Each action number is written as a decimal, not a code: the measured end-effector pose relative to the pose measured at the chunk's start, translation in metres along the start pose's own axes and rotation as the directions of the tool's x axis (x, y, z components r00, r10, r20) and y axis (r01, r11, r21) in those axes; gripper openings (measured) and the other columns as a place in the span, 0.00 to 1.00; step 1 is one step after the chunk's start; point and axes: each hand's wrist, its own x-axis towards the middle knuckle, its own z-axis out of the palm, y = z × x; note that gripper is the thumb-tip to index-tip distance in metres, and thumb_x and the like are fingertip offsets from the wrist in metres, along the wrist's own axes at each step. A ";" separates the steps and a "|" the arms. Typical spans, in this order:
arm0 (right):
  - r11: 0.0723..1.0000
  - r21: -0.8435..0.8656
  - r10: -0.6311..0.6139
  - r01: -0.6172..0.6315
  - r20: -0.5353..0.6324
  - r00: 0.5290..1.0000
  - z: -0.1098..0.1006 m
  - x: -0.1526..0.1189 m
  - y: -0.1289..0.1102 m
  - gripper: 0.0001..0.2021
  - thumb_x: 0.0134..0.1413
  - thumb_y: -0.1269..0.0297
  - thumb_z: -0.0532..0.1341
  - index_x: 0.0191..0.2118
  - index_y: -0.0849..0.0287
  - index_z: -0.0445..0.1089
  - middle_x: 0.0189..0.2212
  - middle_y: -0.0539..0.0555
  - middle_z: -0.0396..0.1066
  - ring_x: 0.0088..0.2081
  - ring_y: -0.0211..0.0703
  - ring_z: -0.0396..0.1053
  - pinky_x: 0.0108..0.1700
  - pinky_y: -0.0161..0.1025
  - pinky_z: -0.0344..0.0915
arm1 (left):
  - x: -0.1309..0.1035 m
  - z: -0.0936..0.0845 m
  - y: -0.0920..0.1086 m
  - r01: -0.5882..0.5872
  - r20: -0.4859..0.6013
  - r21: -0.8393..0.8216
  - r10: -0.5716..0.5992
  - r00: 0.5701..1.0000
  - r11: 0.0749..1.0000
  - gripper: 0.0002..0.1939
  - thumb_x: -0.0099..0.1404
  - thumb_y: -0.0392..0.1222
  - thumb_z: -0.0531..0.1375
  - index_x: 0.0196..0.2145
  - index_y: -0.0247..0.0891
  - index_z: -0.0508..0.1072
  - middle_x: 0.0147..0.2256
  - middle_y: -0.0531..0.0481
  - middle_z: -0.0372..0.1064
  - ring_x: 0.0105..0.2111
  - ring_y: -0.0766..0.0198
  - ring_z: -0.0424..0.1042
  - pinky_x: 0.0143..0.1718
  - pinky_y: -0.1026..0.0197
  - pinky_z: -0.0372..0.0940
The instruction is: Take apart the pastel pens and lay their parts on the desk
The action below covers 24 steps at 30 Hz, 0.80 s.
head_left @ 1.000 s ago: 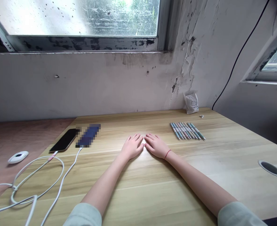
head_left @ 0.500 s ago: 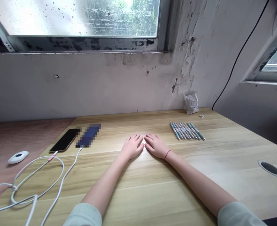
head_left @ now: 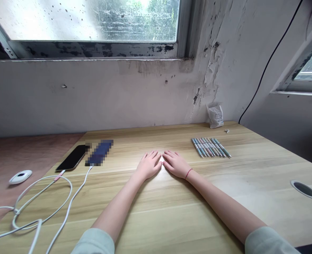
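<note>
My left hand [head_left: 148,165] lies flat, palm down, on the wooden desk [head_left: 171,215], holding nothing. Just beside it, my right hand [head_left: 177,164] rests the same way, with a thin red string bracelet [head_left: 188,173] round the wrist. The fingertips of both hands come close together at the middle. To the right of my right hand, a row of several pens [head_left: 211,147] lies side by side, apart from the fingers. Left of my left hand are a dark phone [head_left: 73,158] and a blurred blue device [head_left: 100,153], each with a white cable at its near end.
A white cable [head_left: 70,204] loops over the desk's left side. Beyond it, a small white device [head_left: 20,177] sits on a reddish surface [head_left: 2,155]. A crumpled white packet [head_left: 215,115] stands against the back wall. A round grommet [head_left: 305,189] is set at the right.
</note>
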 end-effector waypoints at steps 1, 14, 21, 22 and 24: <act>1.000 0.001 0.000 0.000 0.001 1.000 0.000 0.000 0.000 0.22 0.62 0.57 0.46 0.57 0.60 0.60 0.59 0.60 0.57 0.62 0.49 0.49 0.61 0.50 0.46 | 0.000 0.000 0.000 0.000 -0.001 -0.001 0.000 1.000 1.000 0.26 0.68 0.52 0.43 0.59 0.42 0.58 0.62 0.46 0.50 0.62 0.56 0.47 0.61 0.47 0.44; 1.000 0.000 0.005 -0.005 0.011 1.000 0.001 0.000 0.001 0.22 0.62 0.57 0.46 0.58 0.60 0.59 0.60 0.60 0.56 0.62 0.49 0.49 0.60 0.51 0.46 | -0.001 0.000 0.000 0.002 -0.008 -0.010 -0.002 1.000 1.000 0.25 0.68 0.52 0.43 0.59 0.43 0.59 0.62 0.47 0.51 0.63 0.56 0.46 0.61 0.46 0.44; 1.000 0.000 -0.006 0.006 0.001 1.000 0.000 0.000 0.000 0.22 0.62 0.57 0.46 0.57 0.60 0.60 0.59 0.59 0.57 0.62 0.49 0.50 0.60 0.50 0.47 | 0.000 -0.001 0.001 0.003 0.000 -0.007 -0.003 1.000 1.000 0.26 0.67 0.52 0.43 0.59 0.42 0.58 0.62 0.46 0.50 0.62 0.56 0.47 0.61 0.46 0.44; 1.000 0.002 -0.004 0.004 0.000 1.000 0.000 0.000 0.000 0.22 0.62 0.57 0.46 0.57 0.60 0.60 0.59 0.60 0.57 0.62 0.49 0.50 0.60 0.50 0.47 | 0.000 -0.001 0.001 0.004 0.000 -0.009 -0.004 1.000 1.000 0.26 0.67 0.52 0.43 0.59 0.42 0.59 0.62 0.46 0.50 0.62 0.56 0.47 0.61 0.46 0.44; 1.000 0.003 0.000 0.000 0.000 1.000 0.000 0.000 0.001 0.22 0.62 0.57 0.46 0.57 0.60 0.60 0.59 0.60 0.57 0.62 0.49 0.50 0.60 0.51 0.47 | 0.000 -0.001 0.001 0.005 -0.002 -0.012 -0.005 1.000 1.000 0.25 0.68 0.52 0.43 0.59 0.42 0.59 0.62 0.46 0.50 0.63 0.56 0.46 0.61 0.47 0.44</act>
